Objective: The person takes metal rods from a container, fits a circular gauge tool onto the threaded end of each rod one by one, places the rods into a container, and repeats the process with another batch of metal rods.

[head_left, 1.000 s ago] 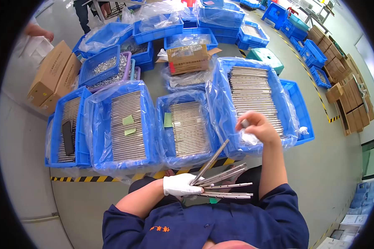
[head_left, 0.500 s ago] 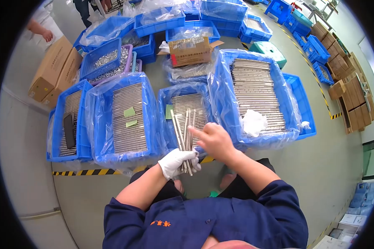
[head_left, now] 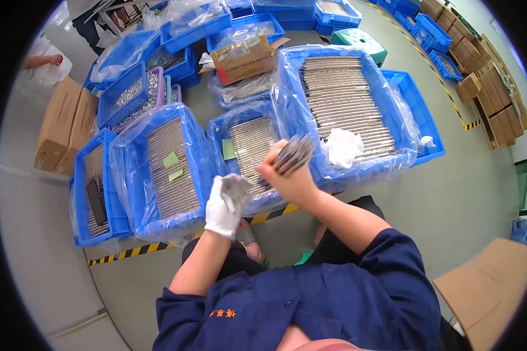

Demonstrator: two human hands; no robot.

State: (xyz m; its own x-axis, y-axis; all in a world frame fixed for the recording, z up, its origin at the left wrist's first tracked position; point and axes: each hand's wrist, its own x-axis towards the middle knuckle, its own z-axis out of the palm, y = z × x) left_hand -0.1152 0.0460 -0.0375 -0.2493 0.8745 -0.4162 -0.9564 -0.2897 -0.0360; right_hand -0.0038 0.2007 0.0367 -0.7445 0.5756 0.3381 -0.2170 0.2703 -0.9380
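Note:
My right hand [head_left: 288, 182], bare, is wrapped round a bundle of metal rods [head_left: 297, 154], which is smeared by motion and seen nearly end-on. To its left, my left hand [head_left: 223, 205] wears a white glove with a grey palm. Its fingers are apart and hold nothing. Beyond both hands stands a plastic-lined blue crate [head_left: 218, 126] with rows of similar metal rods [head_left: 249, 137] and a green paper slip [head_left: 228, 149]. A larger lined crate [head_left: 413, 143] on the right holds more rods [head_left: 345, 99] and crumpled white paper [head_left: 341, 147].
Two more rod crates stand at left, one with green slips [head_left: 171, 159], the other with a dark block [head_left: 96, 202]. Behind are an open carton [head_left: 243, 61] and stacked blue bins [head_left: 196, 28]. Cardboard [head_left: 492, 292] lies at lower right. Another person's hand [head_left: 54, 60] shows at far left.
The rods have passed from my left hand to my right hand, which has swung them up and right. My left hand has let go and moved left. Cardboard has come into view at lower right.

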